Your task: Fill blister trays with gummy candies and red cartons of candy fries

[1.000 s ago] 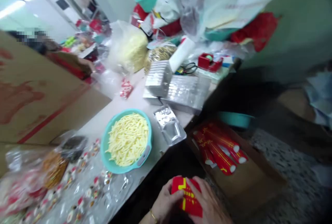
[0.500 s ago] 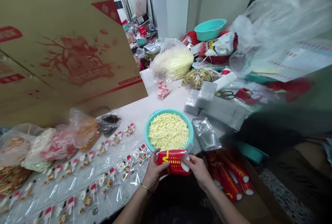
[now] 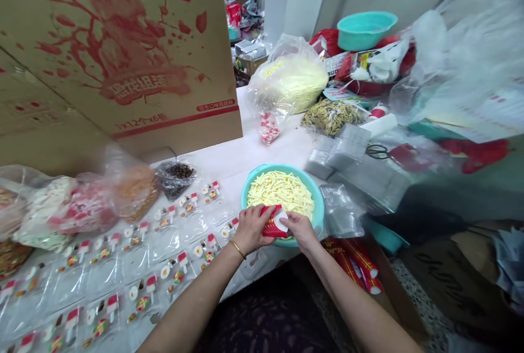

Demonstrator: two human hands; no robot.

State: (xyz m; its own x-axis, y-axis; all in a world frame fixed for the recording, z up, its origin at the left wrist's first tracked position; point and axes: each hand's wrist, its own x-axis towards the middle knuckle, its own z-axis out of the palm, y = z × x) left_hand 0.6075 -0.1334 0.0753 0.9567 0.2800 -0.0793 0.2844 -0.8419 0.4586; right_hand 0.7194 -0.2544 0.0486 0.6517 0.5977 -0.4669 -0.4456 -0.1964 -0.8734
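My left hand (image 3: 249,228) is wrapped round a small stack of red fry cartons (image 3: 272,224) with yellow markings. My right hand (image 3: 301,227) pinches the white edge at the stack's right end. Both hands are over the near rim of a turquoise bowl (image 3: 318,205), which is filled with pale yellow fry-shaped pieces (image 3: 282,189). Below and right of the bowl, more red carton stacks (image 3: 352,260) lie in an open cardboard box. Clear plastic bags (image 3: 341,211) rest against the bowl's right side.
Rows of clear packets (image 3: 141,293) with tiny food-shaped pieces cover the left of the white table. Bags of small pieces (image 3: 88,205) stand behind them, before a large cardboard box (image 3: 172,69). Scissors (image 3: 377,151) and silvery bundles (image 3: 368,178) lie at the right.
Both hands have brought the carton stack upward from the near table edge to over the bowl's rim. The stack is turned, its white end now tilted up. The head view has shifted.
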